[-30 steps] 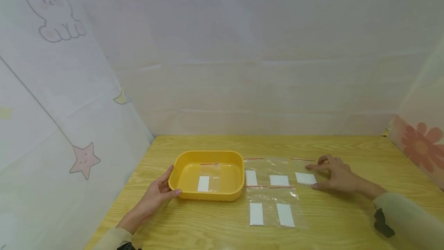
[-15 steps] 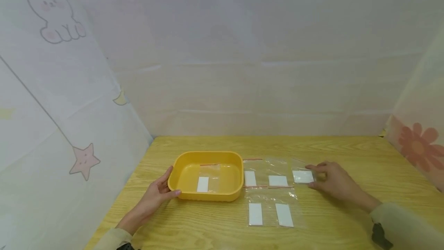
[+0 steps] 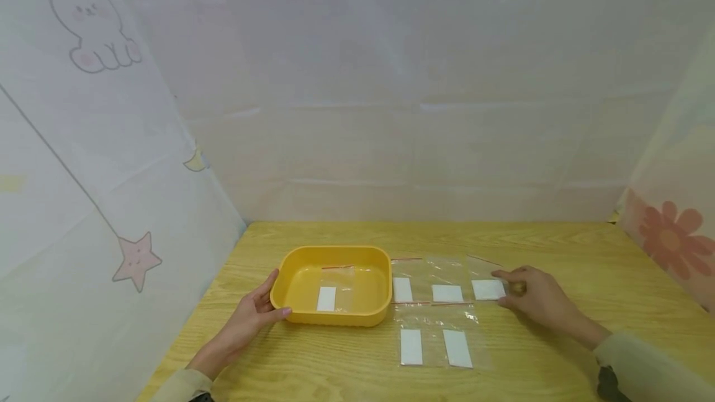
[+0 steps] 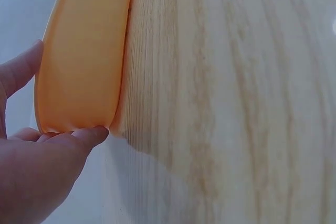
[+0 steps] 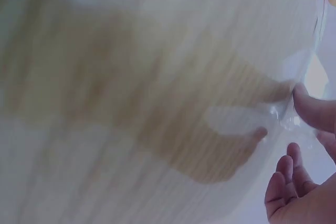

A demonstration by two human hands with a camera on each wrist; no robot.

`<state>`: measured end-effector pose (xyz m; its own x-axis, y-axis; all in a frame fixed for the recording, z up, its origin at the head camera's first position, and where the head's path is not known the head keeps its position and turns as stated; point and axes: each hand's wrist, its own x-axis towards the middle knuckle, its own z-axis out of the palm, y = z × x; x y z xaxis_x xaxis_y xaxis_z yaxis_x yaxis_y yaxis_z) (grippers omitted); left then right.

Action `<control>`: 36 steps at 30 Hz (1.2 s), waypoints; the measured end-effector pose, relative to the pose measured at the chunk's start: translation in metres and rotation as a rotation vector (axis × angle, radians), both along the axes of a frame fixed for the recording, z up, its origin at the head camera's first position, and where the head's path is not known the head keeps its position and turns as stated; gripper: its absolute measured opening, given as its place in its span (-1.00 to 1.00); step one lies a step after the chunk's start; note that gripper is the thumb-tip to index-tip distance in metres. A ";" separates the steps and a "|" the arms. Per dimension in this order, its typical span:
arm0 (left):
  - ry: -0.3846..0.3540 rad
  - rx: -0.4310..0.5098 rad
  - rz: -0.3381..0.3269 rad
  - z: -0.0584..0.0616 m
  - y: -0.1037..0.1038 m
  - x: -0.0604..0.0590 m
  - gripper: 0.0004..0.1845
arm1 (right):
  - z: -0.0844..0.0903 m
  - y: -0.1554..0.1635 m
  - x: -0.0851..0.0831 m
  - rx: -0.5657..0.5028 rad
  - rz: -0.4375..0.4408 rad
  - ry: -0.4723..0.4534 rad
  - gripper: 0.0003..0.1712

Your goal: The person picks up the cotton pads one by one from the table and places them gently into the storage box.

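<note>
A pale wooden table [image 3: 346, 377] with a marked grain fills the lower part of the head view, closed in by white fabric walls [image 3: 391, 110] printed with a rabbit, a star and a flower.

On the table's left half stands a shallow yellow plastic tray with rounded corners [image 3: 290, 272]. Inside it lies one clear plastic zip bag with a red seal line and a white rectangular label [image 3: 326, 298].

The person's left hand [image 3: 251, 315] rests against the tray's near-left corner, thumb up along the outer wall and the fingers lying nearly straight along the front wall near its foot; the left wrist view shows a fingertip touching the tray's lower edge [image 4: 89, 135]. The hand is relaxed and braces the tray rather than clasping it.

To the right of the tray, five more clear bags of the same kind lie flat on the wood. Three form a back row: one just beside the tray [image 3: 402, 289], one in the middle [image 3: 447, 293], and the rightmost bag [image 3: 487, 289]. Two more [image 3: 411, 347] [image 3: 457, 348] lie side by side nearer the person.

The person's right hand [image 3: 536, 299] is at the rightmost bag's right edge, thumb and forefinger closed together on the plastic in a pinch. The right wrist view is blurred, but it shows a fingertip [image 5: 310, 111] against the crinkled clear film while the other fingers curl loosely below. The bag looks close to the tabletop; whether it is lifted cannot be told.
</note>
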<state>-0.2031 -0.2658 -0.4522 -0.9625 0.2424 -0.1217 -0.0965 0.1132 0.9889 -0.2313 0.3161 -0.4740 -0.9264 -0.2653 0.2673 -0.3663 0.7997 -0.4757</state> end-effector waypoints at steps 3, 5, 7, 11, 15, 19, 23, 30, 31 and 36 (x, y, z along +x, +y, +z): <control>0.005 0.000 -0.018 0.000 -0.001 0.000 0.07 | -0.002 -0.002 0.001 -0.011 0.000 0.046 -0.38; 0.006 0.001 -0.031 0.000 -0.002 0.000 0.07 | -0.002 -0.004 0.002 -0.019 0.000 0.069 -0.41; 0.007 0.001 -0.035 0.000 -0.002 0.000 0.08 | -0.002 -0.005 0.002 -0.038 -0.003 0.068 -0.42; 0.004 0.002 -0.031 -0.001 -0.002 0.000 0.08 | 0.001 -0.005 0.002 -0.093 0.005 -0.006 -0.38; 0.005 0.002 -0.019 -0.002 -0.001 0.000 0.08 | 0.005 -0.003 0.000 -0.175 0.015 -0.151 -0.29; 0.009 0.001 -0.030 -0.002 -0.002 0.000 0.07 | 0.008 0.001 -0.002 -0.317 0.035 -0.293 -0.24; 0.011 0.000 -0.041 -0.002 -0.003 0.000 0.06 | 0.012 0.004 -0.004 -0.477 0.099 -0.413 -0.21; 0.012 -0.011 -0.038 -0.001 -0.002 0.001 0.08 | 0.028 0.008 -0.004 -0.575 0.192 -0.526 -0.17; 0.012 -0.013 -0.040 -0.001 -0.002 0.001 0.08 | 0.031 0.007 -0.005 -0.587 0.219 -0.532 -0.17; 0.012 -0.010 -0.045 0.000 -0.003 0.001 0.07 | 0.052 -0.004 -0.007 -0.641 0.302 -0.568 -0.15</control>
